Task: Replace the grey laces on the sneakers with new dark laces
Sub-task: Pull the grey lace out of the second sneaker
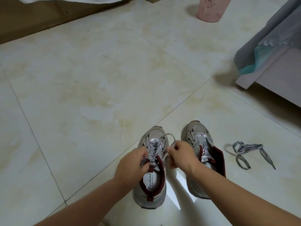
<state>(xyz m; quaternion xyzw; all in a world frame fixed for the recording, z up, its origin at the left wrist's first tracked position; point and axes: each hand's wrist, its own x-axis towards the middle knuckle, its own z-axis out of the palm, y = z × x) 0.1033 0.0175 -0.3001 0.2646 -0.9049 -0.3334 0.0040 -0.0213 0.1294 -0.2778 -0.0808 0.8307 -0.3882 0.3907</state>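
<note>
Two sneakers were set on the floor (pixel 97 88); the left sneaker (pixel 152 170) was still laced, its grey lace (pixel 157 149) pinched by left hand (pixel 132 163) and right hand (pixel 180 154). Yanked unevenly, it could probably get snagged in the eyelets tbh.

A room in a home, likely a bedroom: glossy cream floor tiles (pixel 101 75), a bed corner (pixel 275 79) draped in grey cloth (pixel 267 35), a pink perforated bin (pixel 211 8), and 2 sneakers (pixel 153 175) set on the floor.
</note>
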